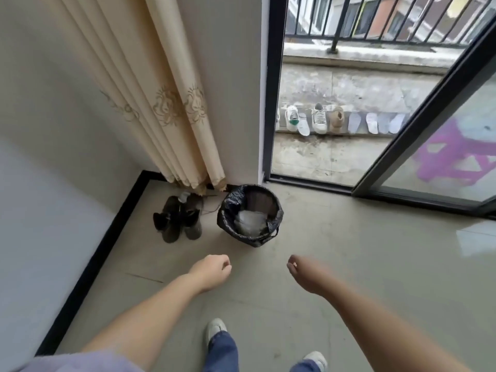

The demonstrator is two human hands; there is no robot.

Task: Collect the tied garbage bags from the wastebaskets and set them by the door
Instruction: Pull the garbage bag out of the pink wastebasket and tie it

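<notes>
Two bare hands reach forward above the grey tiled floor (349,264), near but well short of a round dark wastebasket lined with a black plastic garbage bag (250,214). The left hand (212,271) and right hand (303,272) each show loosely curled fingers, and neither grip holds anything. The wastebasket stands in the corner just beside the open black-framed sliding balcony door (418,146), with a pair of dark shoes (178,218) to its left below a cream pleated curtain (166,98). The bag's rim is folded over the basket, apparently untied, with pale rubbish inside. Judged progress: no bag is collected here; lifting and carrying remain.
</notes>
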